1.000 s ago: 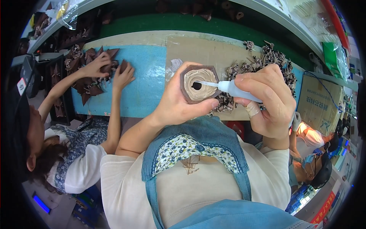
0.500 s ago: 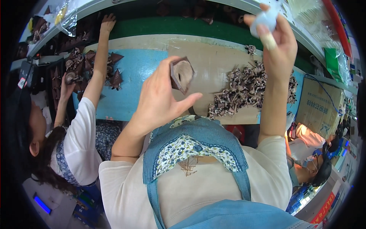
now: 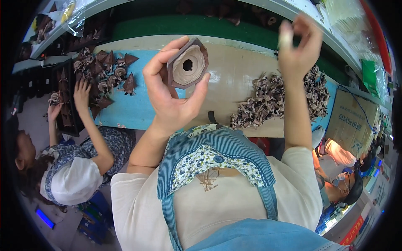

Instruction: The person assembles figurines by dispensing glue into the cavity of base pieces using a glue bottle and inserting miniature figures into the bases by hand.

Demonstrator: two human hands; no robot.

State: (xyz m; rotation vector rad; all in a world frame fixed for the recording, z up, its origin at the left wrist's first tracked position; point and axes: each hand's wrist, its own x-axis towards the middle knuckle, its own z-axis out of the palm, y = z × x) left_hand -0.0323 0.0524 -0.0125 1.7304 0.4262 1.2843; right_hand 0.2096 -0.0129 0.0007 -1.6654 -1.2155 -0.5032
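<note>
My left hand (image 3: pixel 173 88) grips a brown six-sided hollow piece (image 3: pixel 189 65) by its outer walls, between the thumb and fingers. Its open end faces up, showing a wrinkled cream lining with a dark round hole in the middle. Over to the right, my right hand (image 3: pixel 296 50) is raised near the shelf edge, slightly blurred. Its fingers are curled and apart from the thumb, which has a pale covering on it, and nothing shows between them. Below that hand lies a heap of small brown and cream parts (image 3: pixel 264 100).
At left a co-worker (image 3: pixel 69 180) reaches over brown cone-shaped pieces (image 3: pixel 111 62) and a dark tray (image 3: pixel 67 100). A white shelf edge (image 3: pixel 289 8) runs along the top. A cardboard box (image 3: pixel 349 115) stands at right, near another person (image 3: pixel 341 188).
The pale bottle-like object is gone from my right hand. My left hand has raised and turned the brown piece, so its hole shows. The co-worker's arm has drawn back to the tray.
</note>
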